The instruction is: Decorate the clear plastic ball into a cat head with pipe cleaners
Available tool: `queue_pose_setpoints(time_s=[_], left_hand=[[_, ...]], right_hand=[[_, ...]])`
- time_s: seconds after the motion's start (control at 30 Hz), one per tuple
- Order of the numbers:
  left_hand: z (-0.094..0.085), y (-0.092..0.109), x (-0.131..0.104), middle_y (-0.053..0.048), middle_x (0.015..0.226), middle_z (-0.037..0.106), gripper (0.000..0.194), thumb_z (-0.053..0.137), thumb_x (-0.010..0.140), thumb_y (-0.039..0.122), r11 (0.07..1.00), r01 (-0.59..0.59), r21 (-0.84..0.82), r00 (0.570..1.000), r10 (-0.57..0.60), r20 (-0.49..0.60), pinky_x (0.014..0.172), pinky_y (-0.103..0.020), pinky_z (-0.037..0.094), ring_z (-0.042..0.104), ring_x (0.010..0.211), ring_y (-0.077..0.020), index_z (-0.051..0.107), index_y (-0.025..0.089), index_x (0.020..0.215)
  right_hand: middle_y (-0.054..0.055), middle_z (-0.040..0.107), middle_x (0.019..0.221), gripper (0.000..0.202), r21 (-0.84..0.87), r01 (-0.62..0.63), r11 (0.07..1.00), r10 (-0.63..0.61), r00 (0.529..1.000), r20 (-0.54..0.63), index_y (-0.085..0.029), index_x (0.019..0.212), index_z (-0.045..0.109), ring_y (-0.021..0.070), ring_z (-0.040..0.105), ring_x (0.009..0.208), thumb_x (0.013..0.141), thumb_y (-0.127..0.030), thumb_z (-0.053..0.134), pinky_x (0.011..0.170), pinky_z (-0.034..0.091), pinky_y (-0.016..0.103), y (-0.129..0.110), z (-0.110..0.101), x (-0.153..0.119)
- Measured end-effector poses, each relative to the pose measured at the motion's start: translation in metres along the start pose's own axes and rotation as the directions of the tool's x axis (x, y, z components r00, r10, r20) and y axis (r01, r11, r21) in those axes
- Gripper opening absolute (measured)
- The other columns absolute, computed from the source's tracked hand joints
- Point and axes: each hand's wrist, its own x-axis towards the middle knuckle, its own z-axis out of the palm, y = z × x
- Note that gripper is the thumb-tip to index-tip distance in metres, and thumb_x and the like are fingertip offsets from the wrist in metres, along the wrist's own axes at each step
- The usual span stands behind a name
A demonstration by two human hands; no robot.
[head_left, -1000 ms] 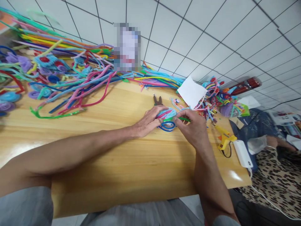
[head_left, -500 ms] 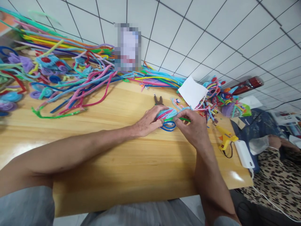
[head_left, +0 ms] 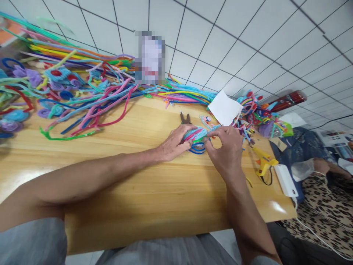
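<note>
My left hand (head_left: 178, 141) is closed round the left side of a small coiled piece (head_left: 198, 135) of light blue, pink and green pipe cleaners. Blue loops (head_left: 197, 148) show at its lower edge. At its right side, my right hand (head_left: 226, 147) has thumb and index finger bent toward each other; a light blue strand runs from the piece to the fingertips. What lies between the thumb and index tips is too small to make out fully. Dark-handled pliers (head_left: 185, 118) lie just behind my left hand.
Loose pipe cleaners (head_left: 104, 99) and finished shapes cover the back left. White paper (head_left: 225, 108) lies at the back right, beside more coloured pieces. A yellow glue gun (head_left: 264, 161) and a white power strip (head_left: 286, 180) sit at the right edge. A person in leopard print (head_left: 322, 209) is beyond.
My right hand has shifted slightly left, and its fingers have changed angle at the piece. The green strand that stuck out under the right fingers no longer shows. My left hand keeps its hold.
</note>
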Motion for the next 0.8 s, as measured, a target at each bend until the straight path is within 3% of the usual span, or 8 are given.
queue_pose_setpoints(time_s=[0.1,0.2,0.37,0.8], left_hand=[[0.001,0.0,0.0,-0.017,0.156,0.058,0.053,0.056,0.104,0.041,1.0,-0.007,-0.001,1.0,0.007,-0.011,0.128,-0.053,0.043,0.055,0.148,-0.0338,0.051,0.021,0.153],[0.001,-0.001,-0.001,-0.018,0.156,0.058,0.054,0.057,0.104,0.041,1.0,-0.013,-0.007,1.0,0.013,-0.013,0.129,-0.053,0.042,0.055,0.149,-0.0342,0.051,0.02,0.153],[0.001,-0.001,-0.001,-0.019,0.155,0.058,0.055,0.057,0.105,0.043,1.0,-0.031,-0.006,0.999,0.03,-0.018,0.129,-0.053,0.042,0.056,0.148,-0.0343,0.052,0.018,0.153],[0.0,-0.002,-0.002,-0.015,0.154,0.059,0.054,0.058,0.106,0.044,0.999,-0.05,-0.007,0.998,0.05,-0.023,0.129,-0.048,0.044,0.056,0.147,-0.031,0.053,0.02,0.155]], right_hand=[[0.007,0.075,0.096,0.003,-0.037,0.039,0.999,-0.041,0.997,-0.065,-0.025,0.099,0.073,0.0269,0.069,0.096,0.098,-0.022,0.074,0.088,0.054,0.044,-0.007,-0.002,-0.01],[0.01,0.077,0.109,0.016,-0.019,0.091,0.996,-0.093,0.989,-0.114,-0.024,0.114,0.072,0.0264,0.071,0.099,0.099,-0.019,0.075,0.09,0.057,0.043,-0.017,-0.004,-0.024],[0.016,0.076,0.125,0.033,0.025,0.175,0.984,-0.173,0.983,-0.065,-0.021,0.13,0.068,0.0299,0.072,0.116,0.098,-0.016,0.073,0.098,0.06,0.046,-0.025,0.002,-0.04],[0.019,0.071,0.138,0.045,0.053,0.184,0.981,-0.184,0.983,-0.009,-0.018,0.147,0.061,0.0334,0.065,0.13,0.102,-0.022,0.068,0.11,0.057,0.053,-0.022,0.014,-0.054]])
